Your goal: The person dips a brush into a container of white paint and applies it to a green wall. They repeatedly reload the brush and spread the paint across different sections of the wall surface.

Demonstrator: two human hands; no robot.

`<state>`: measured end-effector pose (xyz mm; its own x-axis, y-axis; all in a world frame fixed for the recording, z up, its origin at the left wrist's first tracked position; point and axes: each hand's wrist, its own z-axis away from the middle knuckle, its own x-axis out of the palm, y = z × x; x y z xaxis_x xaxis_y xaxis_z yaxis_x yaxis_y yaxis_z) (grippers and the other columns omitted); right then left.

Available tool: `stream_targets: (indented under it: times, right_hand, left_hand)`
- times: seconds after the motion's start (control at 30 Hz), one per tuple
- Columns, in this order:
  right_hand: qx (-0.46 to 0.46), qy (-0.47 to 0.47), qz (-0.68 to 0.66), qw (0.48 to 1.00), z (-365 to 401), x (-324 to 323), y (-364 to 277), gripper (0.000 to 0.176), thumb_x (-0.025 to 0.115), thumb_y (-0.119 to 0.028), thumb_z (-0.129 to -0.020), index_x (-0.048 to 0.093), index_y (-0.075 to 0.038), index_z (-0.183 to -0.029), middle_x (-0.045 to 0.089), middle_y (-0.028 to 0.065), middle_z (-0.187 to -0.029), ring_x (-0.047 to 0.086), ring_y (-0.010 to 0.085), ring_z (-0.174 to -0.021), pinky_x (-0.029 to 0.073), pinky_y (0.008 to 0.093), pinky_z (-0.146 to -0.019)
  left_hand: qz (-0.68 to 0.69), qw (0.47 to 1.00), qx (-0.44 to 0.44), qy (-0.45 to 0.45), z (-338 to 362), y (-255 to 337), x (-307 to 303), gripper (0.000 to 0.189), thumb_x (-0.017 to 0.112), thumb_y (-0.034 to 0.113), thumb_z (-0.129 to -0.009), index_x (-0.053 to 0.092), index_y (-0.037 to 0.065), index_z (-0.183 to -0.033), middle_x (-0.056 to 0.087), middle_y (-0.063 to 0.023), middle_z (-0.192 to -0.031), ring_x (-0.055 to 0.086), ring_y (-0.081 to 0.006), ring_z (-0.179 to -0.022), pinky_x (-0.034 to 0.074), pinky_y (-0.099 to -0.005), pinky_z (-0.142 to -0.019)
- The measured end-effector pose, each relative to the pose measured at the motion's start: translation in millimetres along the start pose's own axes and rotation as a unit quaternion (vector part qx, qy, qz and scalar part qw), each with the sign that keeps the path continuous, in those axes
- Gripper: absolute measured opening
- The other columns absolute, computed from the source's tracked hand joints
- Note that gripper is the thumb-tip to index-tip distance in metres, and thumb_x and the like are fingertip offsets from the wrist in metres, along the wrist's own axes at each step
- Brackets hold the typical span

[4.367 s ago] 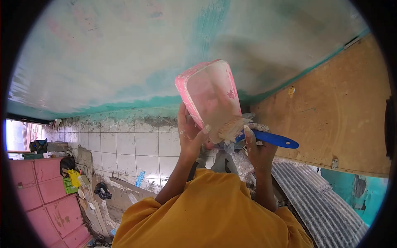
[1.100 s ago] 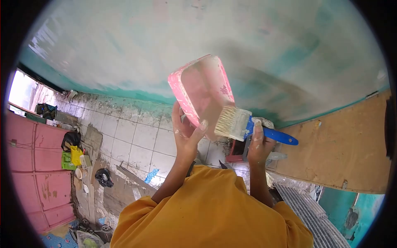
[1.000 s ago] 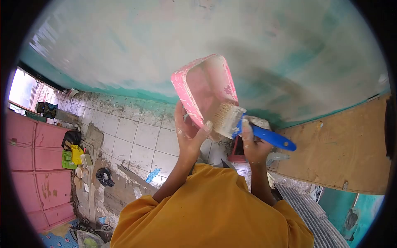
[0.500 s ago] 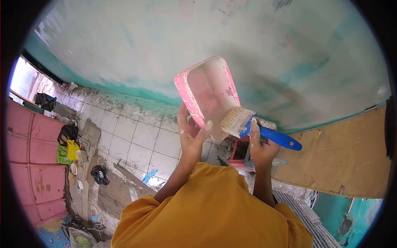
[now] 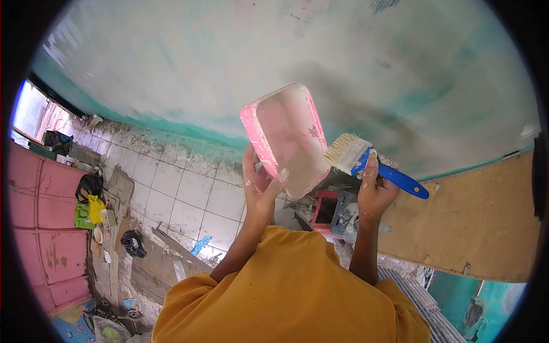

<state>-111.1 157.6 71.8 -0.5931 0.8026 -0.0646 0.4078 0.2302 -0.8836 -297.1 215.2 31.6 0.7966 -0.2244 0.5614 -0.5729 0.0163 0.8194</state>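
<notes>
A pink plastic tub (image 5: 258,132), its rim streaked with whitish paint, is gripped along its lower left side by my left hand (image 5: 263,186). The tub tilts, and a pale wet layer lies inside. My right hand (image 5: 377,188) is closed around a paintbrush (image 5: 394,176) with a blue handle. Its paint-caked bristles point left, just beside the tub's right rim. Dried white specks mark my fingers. Behind both hands rises a wall (image 5: 229,63) with patchy whitish paint over turquoise.
White floor tiles (image 5: 194,188) run along the wall's foot, with debris and boards (image 5: 160,268) to the left. A brown wooden panel (image 5: 457,228) stands at right. A red-framed object (image 5: 327,211) sits below the brush. Bags (image 5: 94,208) lie near pink panels (image 5: 57,200).
The paintbrush in my right hand has moved right and slightly up, out of the tub to beside its rim. My left hand still holds the tub, which has shifted slightly.
</notes>
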Motion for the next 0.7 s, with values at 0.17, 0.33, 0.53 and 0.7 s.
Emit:
stream_targets:
  times: [0.17,0.33,0.53,0.7]
  right_hand:
    - [-0.010,0.049,0.007,0.999,-26.5,-1.5,27.9,0.016,0.064,-0.011,-0.095,0.063,0.003,-0.087,0.060,0.0024,-0.070,0.054,0.0057,-0.059,0.041,0.0207,-0.053]
    - [0.011,0.070,-0.027,0.997,-51.1,3.7,40.5,0.017,0.063,-0.013,-0.096,0.062,0.003,-0.091,0.061,0.0032,-0.071,0.055,0.0069,-0.058,0.044,0.0214,-0.053]
    - [0.145,0.040,-0.138,0.979,-69.9,11.2,58.8,0.029,0.059,-0.023,-0.098,0.058,-0.001,-0.118,0.065,0.0031,-0.094,0.060,0.0067,-0.069,0.045,0.0212,-0.053]
    - [0.212,0.003,-0.247,0.945,-88.5,40.6,55.9,0.036,0.058,-0.023,-0.099,0.055,-0.007,-0.131,0.066,-0.0005,-0.100,0.061,0.0051,-0.077,0.043,0.0209,-0.057]
  left_hand:
    - [0.008,1.000,-0.016,0.000,-21.7,-6.5,12.8,0.089,0.070,0.011,-0.083,0.014,-0.001,-0.150,0.038,-0.0161,-0.136,0.043,-0.0288,-0.130,0.043,-0.0417,-0.102]
    - [0.006,1.000,-0.011,0.015,-39.0,-13.8,23.1,0.086,0.068,0.012,-0.084,0.016,-0.001,-0.150,0.040,-0.0153,-0.133,0.044,-0.0289,-0.129,0.043,-0.0415,-0.101]
    - [0.032,0.999,-0.016,0.031,-50.8,-29.3,14.6,0.084,0.068,0.009,-0.083,0.018,0.004,-0.151,0.043,-0.0109,-0.131,0.045,-0.0251,-0.127,0.040,-0.0409,-0.104]
    - [0.074,0.995,-0.025,0.056,-78.4,-31.8,8.0,0.078,0.068,0.010,-0.085,0.023,0.004,-0.149,0.045,-0.0093,-0.126,0.048,-0.0222,-0.123,0.042,-0.0396,-0.101]
